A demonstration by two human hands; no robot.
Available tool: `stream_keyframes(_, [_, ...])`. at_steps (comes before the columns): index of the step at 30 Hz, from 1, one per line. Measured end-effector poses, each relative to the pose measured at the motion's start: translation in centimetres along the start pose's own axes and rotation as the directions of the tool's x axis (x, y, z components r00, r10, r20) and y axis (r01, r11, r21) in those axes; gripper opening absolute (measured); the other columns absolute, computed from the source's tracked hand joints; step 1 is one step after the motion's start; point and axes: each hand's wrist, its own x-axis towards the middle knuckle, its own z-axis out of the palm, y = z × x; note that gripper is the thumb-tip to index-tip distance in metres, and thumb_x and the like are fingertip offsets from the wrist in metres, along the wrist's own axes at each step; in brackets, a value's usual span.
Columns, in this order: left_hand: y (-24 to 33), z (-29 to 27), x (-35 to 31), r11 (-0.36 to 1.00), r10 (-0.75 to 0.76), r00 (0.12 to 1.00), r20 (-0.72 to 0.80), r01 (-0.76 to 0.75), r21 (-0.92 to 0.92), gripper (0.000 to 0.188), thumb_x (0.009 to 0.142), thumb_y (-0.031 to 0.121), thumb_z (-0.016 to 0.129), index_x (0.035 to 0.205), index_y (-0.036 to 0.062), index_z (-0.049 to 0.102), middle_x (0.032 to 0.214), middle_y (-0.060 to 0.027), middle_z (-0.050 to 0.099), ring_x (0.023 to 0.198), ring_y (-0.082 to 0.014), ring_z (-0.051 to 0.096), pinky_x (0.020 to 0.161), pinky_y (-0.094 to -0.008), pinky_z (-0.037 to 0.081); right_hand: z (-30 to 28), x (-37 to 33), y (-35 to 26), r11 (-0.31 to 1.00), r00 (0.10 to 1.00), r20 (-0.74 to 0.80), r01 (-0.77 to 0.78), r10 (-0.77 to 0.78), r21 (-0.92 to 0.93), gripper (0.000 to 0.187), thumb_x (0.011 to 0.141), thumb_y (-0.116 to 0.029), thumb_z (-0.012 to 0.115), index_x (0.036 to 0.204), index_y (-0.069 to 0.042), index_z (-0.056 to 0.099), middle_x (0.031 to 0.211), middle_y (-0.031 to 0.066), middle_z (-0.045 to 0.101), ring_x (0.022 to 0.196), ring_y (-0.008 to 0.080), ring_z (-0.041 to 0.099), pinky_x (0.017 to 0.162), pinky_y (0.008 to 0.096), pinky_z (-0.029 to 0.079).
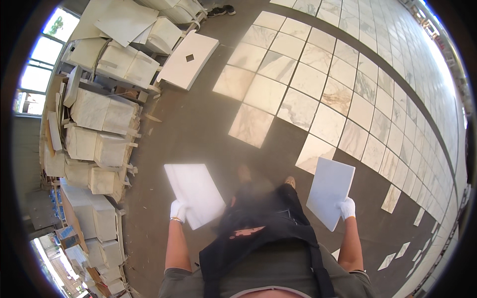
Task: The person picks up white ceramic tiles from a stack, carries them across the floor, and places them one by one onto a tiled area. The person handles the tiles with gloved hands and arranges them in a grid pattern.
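In a white glove, my left hand (178, 211) grips a white marble tile (195, 191) by its outer edge. My right hand (346, 207), gloved too, holds a second marble tile (330, 193), bluish white in this light, by its outer edge. Both tiles are carried off the floor, one at either side of my body, and the fingers behind them are partly hidden. Ahead, rows of veined marble tiles (302, 99) lie on the dark floor with narrow gaps between them. One floor tile (252, 125) juts out at the near left of the rows.
Stacks of stone slabs (89, 109) on wooden supports line the left side. A white panel (189, 58) with a dark diamond lies beside them. Dark shoes (221, 11) stand at the far end. More tiles (391, 198) lie at the right. Dark floor (149, 198) runs between stacks and rows.
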Motion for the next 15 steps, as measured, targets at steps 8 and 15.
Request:
stream_keyframes(8, [10.6, -3.2, 9.8, 0.984, 0.088, 0.994, 0.062, -0.097, 0.147, 0.021, 0.069, -0.004, 0.072, 0.089, -0.0032, 0.068, 0.080, -0.0076, 0.068, 0.071, -0.0200, 0.066, 0.067, -0.0366, 0.057, 6.8, -4.7, 0.1, 0.961, 0.997, 0.031, -0.055, 0.066, -0.272, 0.028, 0.070, -0.015, 0.075, 0.094, -0.003, 0.079, 0.081, 0.0134, 0.076, 0.072, 0.0261, 0.073, 0.069, 0.0388, 0.057])
stream_keyframes(15, [20.4, -4.2, 13.8, 0.972, 0.156, 0.984, 0.082, -0.168, 0.164, 0.025, 0.068, -0.004, 0.071, 0.093, -0.0025, 0.067, 0.080, -0.0080, 0.067, 0.071, -0.0226, 0.067, 0.069, -0.0378, 0.058, 12.6, -5.1, -4.1, 0.887, 0.979, 0.090, -0.124, 0.182, -0.445, 0.033, 0.073, -0.025, 0.072, 0.100, -0.008, 0.079, 0.095, 0.0224, 0.075, 0.094, 0.0409, 0.073, 0.081, 0.0455, 0.058])
